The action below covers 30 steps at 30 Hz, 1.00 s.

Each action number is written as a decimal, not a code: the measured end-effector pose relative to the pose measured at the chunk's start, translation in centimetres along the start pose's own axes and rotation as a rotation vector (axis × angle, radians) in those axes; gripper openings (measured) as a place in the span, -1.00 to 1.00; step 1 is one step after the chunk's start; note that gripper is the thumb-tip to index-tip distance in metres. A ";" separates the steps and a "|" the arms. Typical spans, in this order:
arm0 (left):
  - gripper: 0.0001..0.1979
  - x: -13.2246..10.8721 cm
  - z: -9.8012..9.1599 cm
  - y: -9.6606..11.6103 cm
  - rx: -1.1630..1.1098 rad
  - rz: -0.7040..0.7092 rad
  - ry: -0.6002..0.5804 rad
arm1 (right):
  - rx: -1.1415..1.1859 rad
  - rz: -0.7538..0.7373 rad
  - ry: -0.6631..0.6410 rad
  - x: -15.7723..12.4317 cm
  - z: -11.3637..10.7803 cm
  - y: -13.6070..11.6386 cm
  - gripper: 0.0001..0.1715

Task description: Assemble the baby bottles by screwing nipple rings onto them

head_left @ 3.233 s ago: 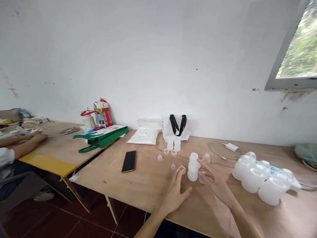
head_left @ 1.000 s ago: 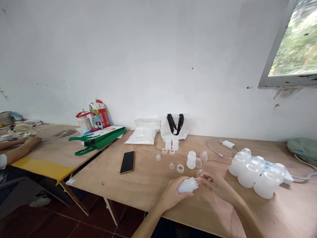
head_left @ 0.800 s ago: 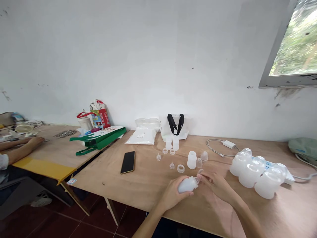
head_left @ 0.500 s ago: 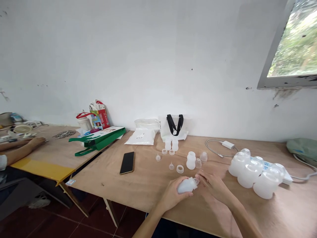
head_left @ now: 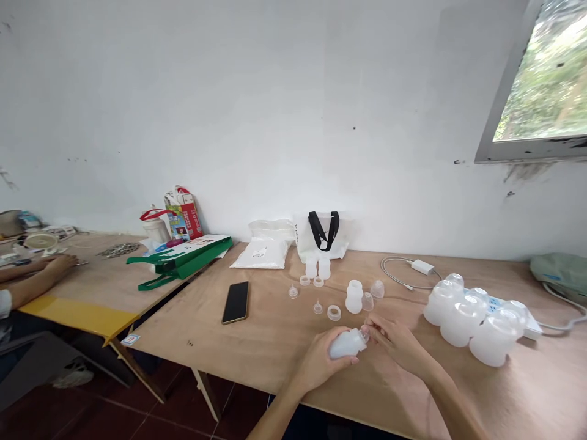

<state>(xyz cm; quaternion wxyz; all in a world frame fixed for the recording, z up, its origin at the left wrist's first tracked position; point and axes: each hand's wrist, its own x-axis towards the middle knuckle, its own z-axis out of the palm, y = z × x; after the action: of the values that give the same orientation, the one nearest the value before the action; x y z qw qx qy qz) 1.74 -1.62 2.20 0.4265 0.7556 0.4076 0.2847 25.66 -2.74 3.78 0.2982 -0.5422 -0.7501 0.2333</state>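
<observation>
My left hand [head_left: 322, 360] is wrapped round a small frosted baby bottle [head_left: 345, 344], tilted with its mouth to the right. At that mouth, the fingers of my right hand [head_left: 389, 338] pinch a clear nipple [head_left: 364, 335]; they partly hide it. Just beyond my hands stands another frosted bottle [head_left: 354, 297] without a top, beside two clear domed caps [head_left: 377, 289]. To its left lie a white collar ring [head_left: 334, 313] and two clear nipples [head_left: 317, 307]. Behind them are two more rings [head_left: 305, 280] and two small white bottles [head_left: 324, 269].
Several finished-looking capped bottles [head_left: 493, 339] cluster at the right, before a power strip [head_left: 532, 328]. A phone [head_left: 235, 302] lies left of my hands. White packets [head_left: 261, 252], a black-handled bag [head_left: 339, 244], a charger [head_left: 422, 267] and a green bag [head_left: 192, 260] stand farther back. A co-worker's hand [head_left: 62, 264] is far left.
Both my hands stay in nearly the same place on the bottle and nipple, with only a slight shift of the right fingers. The co-worker's hand has moved slightly.
</observation>
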 end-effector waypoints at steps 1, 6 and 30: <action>-0.34 0.0 0.0 0.0 0.005 0.000 0.004 | 0.003 0.011 0.003 0.0 0.1 0.0 -0.51; -0.36 -0.1 0.0 0.2 0.015 -0.012 0.014 | 0.119 0.041 -0.051 0.0 -0.2 -0.7 -0.57; -0.48 -0.3 0.0 -1.4 0.181 0.121 0.028 | 0.333 0.038 -0.001 0.1 0.9 -1.7 -0.49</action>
<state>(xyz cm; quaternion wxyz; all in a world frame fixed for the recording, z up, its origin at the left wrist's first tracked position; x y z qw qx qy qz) 1.07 -1.48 0.88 0.3327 0.8103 0.3912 0.2823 23.87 -3.13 4.28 0.3791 -0.4993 -0.6909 0.3599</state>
